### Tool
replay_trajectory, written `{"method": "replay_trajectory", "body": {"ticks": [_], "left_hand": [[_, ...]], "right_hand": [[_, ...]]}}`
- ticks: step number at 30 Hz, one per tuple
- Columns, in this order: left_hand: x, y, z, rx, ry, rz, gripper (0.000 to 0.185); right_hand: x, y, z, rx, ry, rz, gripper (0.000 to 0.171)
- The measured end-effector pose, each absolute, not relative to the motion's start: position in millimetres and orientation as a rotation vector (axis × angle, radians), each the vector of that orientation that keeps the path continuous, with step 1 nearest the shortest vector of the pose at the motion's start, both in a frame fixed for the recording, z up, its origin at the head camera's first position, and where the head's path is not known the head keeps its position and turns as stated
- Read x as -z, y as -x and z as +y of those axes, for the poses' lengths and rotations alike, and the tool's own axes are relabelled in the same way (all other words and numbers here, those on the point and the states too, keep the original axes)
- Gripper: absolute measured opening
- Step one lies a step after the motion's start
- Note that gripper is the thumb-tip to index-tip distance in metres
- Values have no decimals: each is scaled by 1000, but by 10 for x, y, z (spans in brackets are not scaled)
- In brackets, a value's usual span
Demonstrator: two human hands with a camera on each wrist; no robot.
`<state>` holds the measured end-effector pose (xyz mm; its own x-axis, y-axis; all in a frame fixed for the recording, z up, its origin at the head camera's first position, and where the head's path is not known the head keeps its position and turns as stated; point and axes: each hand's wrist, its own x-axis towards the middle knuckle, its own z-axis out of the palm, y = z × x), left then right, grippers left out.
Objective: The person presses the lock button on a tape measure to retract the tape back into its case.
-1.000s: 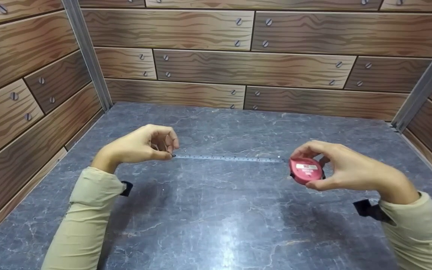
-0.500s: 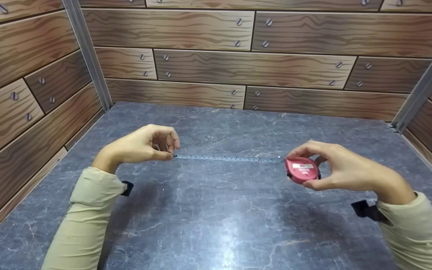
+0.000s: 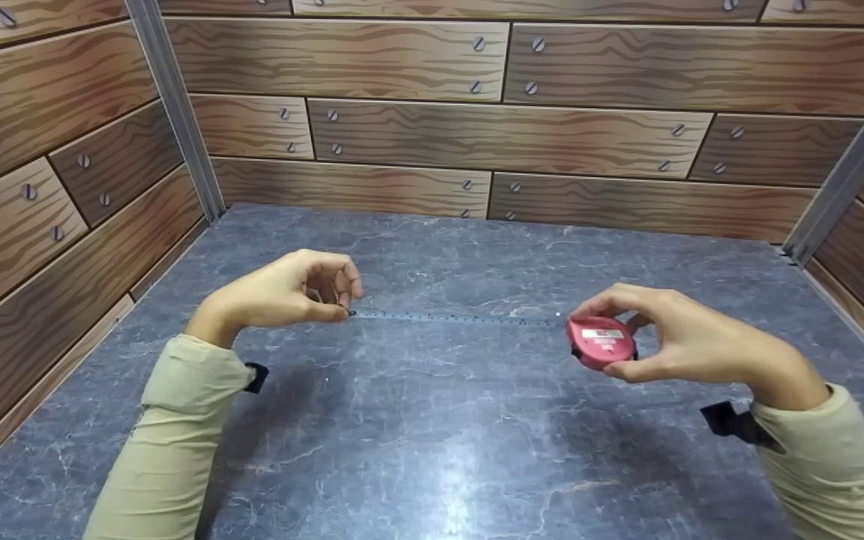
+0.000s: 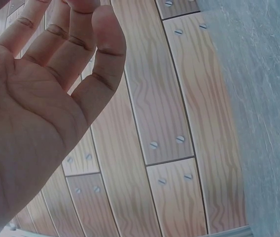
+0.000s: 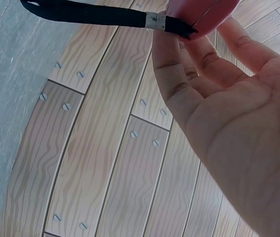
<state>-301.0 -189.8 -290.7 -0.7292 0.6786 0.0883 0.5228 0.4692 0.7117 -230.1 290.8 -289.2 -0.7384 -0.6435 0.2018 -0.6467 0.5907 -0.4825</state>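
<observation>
Wood-patterned walls (image 3: 507,135) enclose a grey marble surface (image 3: 439,435); above it, the right hand (image 3: 683,337) grips a red tape measure (image 3: 601,341) while the left hand (image 3: 289,291) pinches its extended tape (image 3: 454,318).

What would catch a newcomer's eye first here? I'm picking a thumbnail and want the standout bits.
The red tape measure case, gripped in the right hand at centre right above the grey marble-look table. Its thin tape stretches leftward to the left hand, which pinches the tip. Wood-plank walls with screw heads surround it.
</observation>
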Motion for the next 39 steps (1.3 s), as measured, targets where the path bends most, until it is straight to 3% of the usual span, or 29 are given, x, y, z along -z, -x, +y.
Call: {"method": "replay_trajectory", "body": {"ticks": [39], "left_hand": [[2915,2987,-1811,-1102,-1073,2493,21]], "right_hand": [[2950,2338,2806,-799,-1190,-2741,52]]}}
